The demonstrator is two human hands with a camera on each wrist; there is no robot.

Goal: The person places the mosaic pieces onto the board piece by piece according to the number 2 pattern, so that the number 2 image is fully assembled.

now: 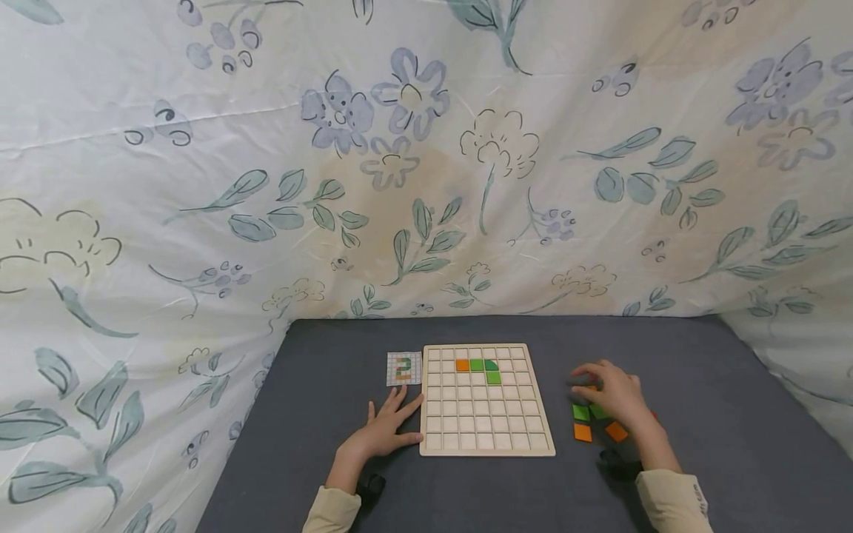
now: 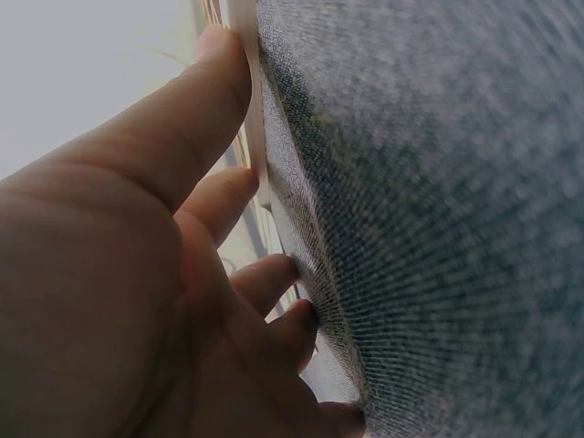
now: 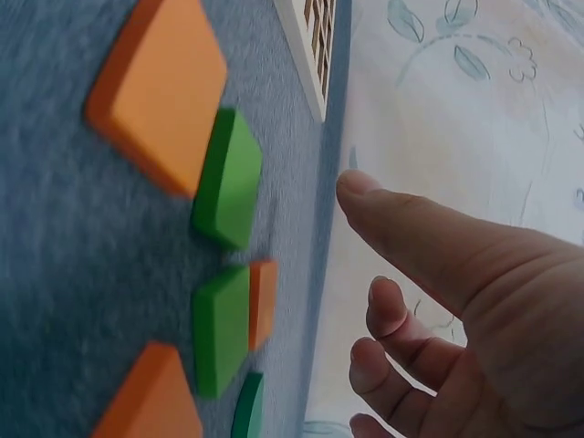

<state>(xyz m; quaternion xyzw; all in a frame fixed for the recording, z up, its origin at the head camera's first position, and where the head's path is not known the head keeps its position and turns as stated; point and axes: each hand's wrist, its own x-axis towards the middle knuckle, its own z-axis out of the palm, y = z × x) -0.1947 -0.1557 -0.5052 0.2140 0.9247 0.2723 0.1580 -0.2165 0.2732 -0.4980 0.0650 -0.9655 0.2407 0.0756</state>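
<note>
My left hand lies spread at the left side of a wooden grid board; its thumb touches the board's edge in the left wrist view. In the board's upper cells sit an orange square tile, a green tile, a dark green tile with a rounded corner and, below that, another green tile. Over loose tiles right of the board hovers my right hand, thumb and fingers apart, nothing between them. Beneath it are green tiles and orange tiles, some partly hidden in the head view.
A small printed card with a coloured grid pattern lies left of the board, just beyond my left fingertips. Dark grey cloth covers the table. Behind it hangs a flowered curtain. A dark green tile lies among the loose ones.
</note>
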